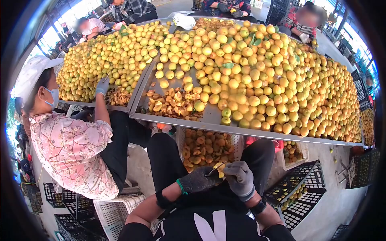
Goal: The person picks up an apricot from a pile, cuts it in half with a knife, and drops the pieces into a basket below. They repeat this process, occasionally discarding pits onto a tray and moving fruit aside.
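Note:
My left hand (200, 179), in a dark knitted glove with a green cuff, is closed around a thin metal tool (210, 172); only a short part of it shows. My right hand (240, 180), in a grey glove, pinches an opened yellow apricot (220, 168) against the tool. Both hands meet above my lap. Just beyond them, a white crate (237, 145) between my knees holds apricot halves (207, 146). Farther up, whole apricots (257, 84) are heaped on a metal table (241, 130), beside a pile of cut apricot pieces (173, 103).
A co-worker in a floral shirt (72, 148) sits close on my left, a gloved hand (103, 86) at the fruit. Several people work across the table. Black crates (299, 193) stand at right, a white crate (116, 213) at lower left. A metal divider (142, 86) splits the table.

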`<action>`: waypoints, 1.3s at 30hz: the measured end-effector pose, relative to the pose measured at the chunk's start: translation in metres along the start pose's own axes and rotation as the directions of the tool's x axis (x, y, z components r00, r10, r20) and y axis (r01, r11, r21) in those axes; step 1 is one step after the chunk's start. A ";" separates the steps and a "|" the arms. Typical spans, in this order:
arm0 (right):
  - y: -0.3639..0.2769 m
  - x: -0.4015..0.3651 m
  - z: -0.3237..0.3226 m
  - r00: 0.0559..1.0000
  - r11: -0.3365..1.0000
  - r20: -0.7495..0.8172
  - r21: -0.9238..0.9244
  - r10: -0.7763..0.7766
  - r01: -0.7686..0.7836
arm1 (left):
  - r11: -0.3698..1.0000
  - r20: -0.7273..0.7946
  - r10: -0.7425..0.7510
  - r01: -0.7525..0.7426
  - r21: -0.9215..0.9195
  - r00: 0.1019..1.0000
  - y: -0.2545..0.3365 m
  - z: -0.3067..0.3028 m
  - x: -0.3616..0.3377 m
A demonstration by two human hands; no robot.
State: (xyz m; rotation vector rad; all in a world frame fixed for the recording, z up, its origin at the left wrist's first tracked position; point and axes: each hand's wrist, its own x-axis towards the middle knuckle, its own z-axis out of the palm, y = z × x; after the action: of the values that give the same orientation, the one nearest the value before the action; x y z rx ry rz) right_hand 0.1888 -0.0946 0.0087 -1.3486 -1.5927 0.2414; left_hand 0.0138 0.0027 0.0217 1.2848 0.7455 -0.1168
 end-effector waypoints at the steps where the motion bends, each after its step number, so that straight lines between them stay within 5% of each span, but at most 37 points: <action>1: 0.000 -0.001 0.000 1.000 1.000 0.002 0.005 -0.006 0.006 | 0.994 -0.021 0.093 -0.092 0.061 0.995 -0.005 0.000 0.001; 5: -0.001 -0.004 0.001 1.000 1.000 -0.022 0.024 -0.009 0.009 | 0.939 -0.103 0.312 -0.290 0.183 0.945 -0.014 0.006 0.003; 11: -0.002 -0.003 0.000 0.997 0.992 -0.049 0.119 0.052 -0.045 | 0.744 -0.215 0.426 -0.205 0.637 0.879 -0.006 0.002 0.007; 15: -0.004 -0.005 -0.003 0.999 0.989 -0.018 0.144 0.037 -0.034 | 0.772 -0.143 0.494 -0.356 0.527 0.858 -0.028 -0.002 0.018; 17: -0.008 -0.004 -0.005 1.000 0.992 -0.014 0.124 0.005 -0.003 | 0.933 -0.010 0.291 -0.282 0.225 0.957 -0.037 -0.001 0.019; 18: -0.012 -0.003 -0.005 1.000 0.989 0.006 0.143 -0.023 0.022 | 0.933 -0.007 0.290 -0.281 0.224 0.957 -0.049 0.004 0.025; 21: -0.017 0.006 -0.004 0.988 0.969 0.066 0.214 -0.141 0.124 | 0.883 0.169 0.427 -0.450 0.134 0.888 -0.054 0.015 0.032; 23: -0.019 0.005 -0.004 0.991 0.977 -0.132 0.206 -0.020 0.047 | 0.799 0.011 0.305 -0.262 0.541 0.952 -0.033 0.008 0.029; 25: -0.012 0.001 -0.003 0.984 0.981 -0.173 0.195 0.034 0.001 | 0.835 -0.341 0.359 -0.136 0.533 0.869 -0.036 -0.010 0.038; 26: -0.014 0.003 0.003 0.928 0.799 -0.181 0.578 0.325 -0.167 | 0.847 -0.452 0.385 -0.115 0.519 0.805 -0.046 -0.021 0.047; 27: -0.015 0.007 0.006 0.816 0.448 -0.071 0.861 0.574 -0.240 | 0.847 -0.444 0.388 -0.122 0.518 0.808 -0.045 -0.025 0.048; 28: -0.018 0.015 0.004 0.759 0.255 0.037 0.930 0.650 -0.264 | 0.915 -0.510 0.284 -0.070 0.398 0.812 -0.041 -0.030 0.049; 29: -0.011 0.014 0.004 0.761 0.260 0.030 0.930 0.648 -0.258 | 0.962 -0.563 0.172 -0.016 0.271 0.808 -0.038 -0.033 0.050; 31: 0.013 0.006 0.010 0.636 -0.369 0.417 0.904 0.649 -0.216 | 0.971 -0.551 0.178 -0.055 0.233 0.815 -0.039 -0.033 0.048; 34: 0.030 -0.001 0.020 0.606 -0.386 0.449 0.890 0.656 -0.241 | 0.953 -0.438 0.041 0.097 0.286 0.898 -0.055 -0.037 0.050; 36: 0.043 0.000 0.027 0.512 -0.391 0.501 0.866 0.698 -0.313 | 0.541 -0.135 0.473 -0.167 0.824 0.870 -0.093 -0.047 0.061; 37: 0.049 0.003 0.032 0.524 -0.379 0.486 0.874 0.700 -0.304 | 0.528 -0.124 0.486 -0.178 0.831 0.865 -0.104 -0.046 0.064; 38: 0.053 0.008 0.038 0.513 -0.330 0.499 0.861 0.699 -0.387 | 0.843 -0.263 0.309 -0.136 0.520 0.914 -0.115 -0.044 0.066; 39: 0.056 0.014 0.045 0.500 -0.279 0.511 0.839 0.699 -0.467 | 0.993 -0.308 0.085 -0.053 0.110 0.948 -0.097 -0.043 0.062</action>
State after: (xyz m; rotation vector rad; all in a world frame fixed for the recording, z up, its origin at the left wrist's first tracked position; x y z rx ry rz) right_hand 0.1915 -0.0434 -0.0439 -0.7903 -0.0178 1.5109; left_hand -0.0035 0.0305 -0.0968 1.4423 0.9736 0.1110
